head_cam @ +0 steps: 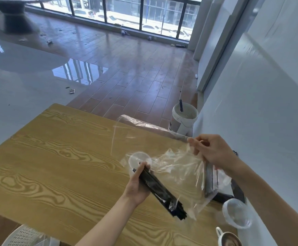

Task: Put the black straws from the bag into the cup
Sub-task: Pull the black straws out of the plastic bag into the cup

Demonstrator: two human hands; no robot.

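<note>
My left hand (pixel 138 183) grips a bundle of black straws (pixel 160 189) slanted over the wooden table (pixel 56 157). The bundle's upper end sits at the rim of a clear plastic cup (pixel 138 158). My right hand (pixel 213 150) pinches the crumpled clear plastic bag (pixel 180 167), lifted just right of the cup. More black straws (pixel 209 180) show inside the hanging bag below that hand. A loose edge of the bag trails over the bundle's lower end.
A second clear cup (pixel 237 213) lies at the table's right edge. A white mug (pixel 229 238) stands near the bottom right corner. A white bucket (pixel 184 118) sits on the floor beyond the table. A white wall (pixel 268 103) runs along the right.
</note>
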